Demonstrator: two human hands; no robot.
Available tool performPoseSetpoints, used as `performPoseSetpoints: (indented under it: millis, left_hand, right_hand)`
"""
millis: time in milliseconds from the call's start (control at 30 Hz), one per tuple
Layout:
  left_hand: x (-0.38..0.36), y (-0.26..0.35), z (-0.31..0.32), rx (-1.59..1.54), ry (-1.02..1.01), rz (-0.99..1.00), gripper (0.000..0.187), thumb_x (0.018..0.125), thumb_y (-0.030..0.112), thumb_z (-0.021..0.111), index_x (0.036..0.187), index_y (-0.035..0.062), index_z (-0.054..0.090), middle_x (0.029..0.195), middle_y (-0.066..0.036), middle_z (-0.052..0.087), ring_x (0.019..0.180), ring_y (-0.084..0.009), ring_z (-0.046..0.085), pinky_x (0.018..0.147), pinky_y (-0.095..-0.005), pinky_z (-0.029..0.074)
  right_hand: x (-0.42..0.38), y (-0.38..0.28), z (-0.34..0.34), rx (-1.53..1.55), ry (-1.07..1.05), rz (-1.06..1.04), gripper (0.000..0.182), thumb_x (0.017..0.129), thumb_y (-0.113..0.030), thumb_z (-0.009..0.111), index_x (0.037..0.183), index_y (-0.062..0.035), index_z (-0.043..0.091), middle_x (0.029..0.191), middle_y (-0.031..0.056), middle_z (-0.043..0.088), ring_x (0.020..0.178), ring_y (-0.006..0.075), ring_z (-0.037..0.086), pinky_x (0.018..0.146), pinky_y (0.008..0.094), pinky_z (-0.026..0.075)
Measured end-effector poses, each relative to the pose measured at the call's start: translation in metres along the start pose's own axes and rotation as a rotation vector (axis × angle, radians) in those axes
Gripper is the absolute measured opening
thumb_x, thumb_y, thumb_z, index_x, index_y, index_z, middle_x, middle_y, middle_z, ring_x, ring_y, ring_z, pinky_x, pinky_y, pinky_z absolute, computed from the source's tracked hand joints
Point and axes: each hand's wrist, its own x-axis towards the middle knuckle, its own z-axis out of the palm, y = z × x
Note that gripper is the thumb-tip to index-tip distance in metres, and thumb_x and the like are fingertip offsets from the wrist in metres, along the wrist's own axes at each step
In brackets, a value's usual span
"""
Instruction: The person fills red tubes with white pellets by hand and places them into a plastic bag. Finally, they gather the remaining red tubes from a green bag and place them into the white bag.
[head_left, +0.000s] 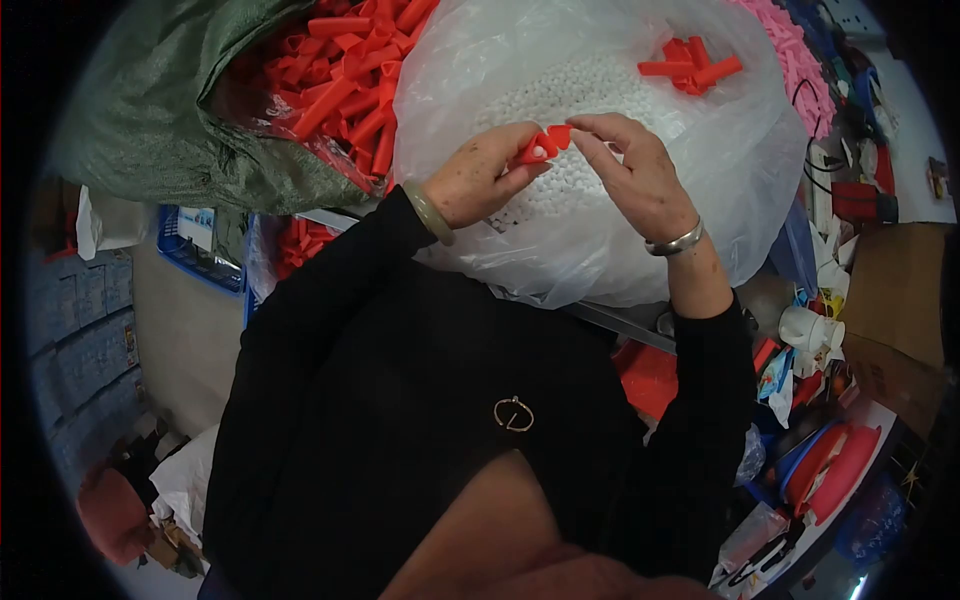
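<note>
Over a bag of small white pellets, my left hand [482, 172] is closed around a red plastic tube [528, 153]. Something small and white shows at the tube's open end. My right hand [640, 172] faces it, thumb and forefinger pinched at a small red plastic piece [559, 136] close beside that end. Below both hands, the white pellets [570, 190] fill a large clear plastic bag [440, 95]. Several more red tubes [690, 66] lie on the pellets at the bag's far right.
A green woven sack [150, 120] full of red tubes [350, 85] stands at the upper left. Pink pieces [790, 50] are heaped at the upper right. A blue crate [195, 262] sits at left; a cardboard box [895, 300] and a white cup [808, 328] are at right.
</note>
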Motion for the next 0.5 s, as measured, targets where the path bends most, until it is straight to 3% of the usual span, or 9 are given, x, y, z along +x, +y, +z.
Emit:
performPoseSetpoints:
  millis: [33,167,233,267,333,367,400,500]
  left_hand:
    - [0.000,0.002,0.001,-0.070,-0.032,0.012,0.018,0.090,0.013,0.057,0.104,0.0026,0.052,0.087,-0.015,0.058,0.078,-0.0295,0.056,0.072,-0.0359,0.046]
    - [-0.001,0.010,0.002,-0.134,-0.035,0.048,0.018,0.092,0.011,0.054,0.107,0.0022,0.050,0.087,-0.015,0.058,0.077,-0.0257,0.055,0.073,-0.0341,0.046]
    - [-0.003,0.008,0.007,-0.234,0.081,0.043,0.019,0.091,0.008,0.051,0.109,0.0014,0.048,0.089,-0.016,0.058,0.079,-0.0244,0.055,0.074,-0.0343,0.046]
    - [-0.002,0.009,0.009,-0.240,0.074,0.053,0.019,0.091,0.008,0.051,0.109,0.0014,0.048,0.089,-0.016,0.058,0.079,-0.0244,0.055,0.074,-0.0343,0.046]
    - [-0.002,0.010,0.011,-0.258,0.208,0.198,0.022,0.089,0.005,0.050,0.110,0.0005,0.047,0.089,-0.017,0.058,0.079,-0.0295,0.056,0.073,-0.0353,0.046]
    - [-0.003,0.012,0.010,-0.262,0.206,0.205,0.022,0.089,0.005,0.050,0.110,0.0005,0.047,0.089,-0.017,0.058,0.079,-0.0295,0.056,0.073,-0.0353,0.046]
    - [-0.003,0.017,0.007,-0.188,0.205,0.206,0.024,0.087,0.003,0.050,0.110,0.0003,0.047,0.089,-0.018,0.058,0.079,-0.0325,0.057,0.072,-0.0361,0.046]
    - [-0.004,0.026,0.001,-0.087,0.184,0.189,0.027,0.083,0.000,0.050,0.110,0.0000,0.047,0.087,-0.020,0.058,0.080,-0.0376,0.058,0.070,-0.0380,0.046]
  right_hand:
    - [-0.001,-0.006,0.003,0.378,-0.092,0.259,0.026,0.085,-0.011,0.060,0.107,0.0017,0.063,0.090,0.0145,0.066,0.080,0.0254,0.062,0.074,0.0309,0.049]
    - [-0.008,-0.025,0.014,0.486,0.087,0.130,0.025,0.086,-0.010,0.061,0.107,0.0028,0.063,0.096,0.0162,0.065,0.088,0.0292,0.061,0.078,0.0319,0.049]
    - [-0.013,-0.037,0.018,0.274,0.155,-0.102,0.027,0.084,-0.007,0.061,0.109,0.0033,0.061,0.097,0.0173,0.065,0.094,0.0304,0.060,0.082,0.0343,0.048]
    - [-0.015,-0.042,0.021,0.132,0.136,-0.193,0.036,0.084,-0.002,0.061,0.119,0.0042,0.057,0.113,0.0195,0.060,0.103,0.0272,0.059,0.089,0.0330,0.047]
    - [-0.019,-0.053,0.037,-0.007,0.217,-0.239,0.040,0.082,-0.001,0.061,0.121,0.0062,0.054,0.116,0.0212,0.058,0.106,0.0304,0.057,0.091,0.0351,0.046]
    - [-0.022,-0.056,0.040,-0.137,0.290,-0.289,0.044,0.081,0.000,0.062,0.122,0.0083,0.052,0.120,0.0230,0.055,0.109,0.0336,0.055,0.093,0.0371,0.045]
    - [-0.024,-0.058,0.034,-0.143,0.235,-0.302,0.050,0.078,-0.001,0.062,0.125,0.0112,0.048,0.124,0.0247,0.052,0.113,0.0365,0.051,0.096,0.0390,0.043]
    - [-0.027,-0.064,0.031,-0.217,0.261,-0.311,0.051,0.078,-0.001,0.063,0.126,0.0104,0.048,0.125,0.0248,0.052,0.113,0.0362,0.052,0.096,0.0392,0.043]
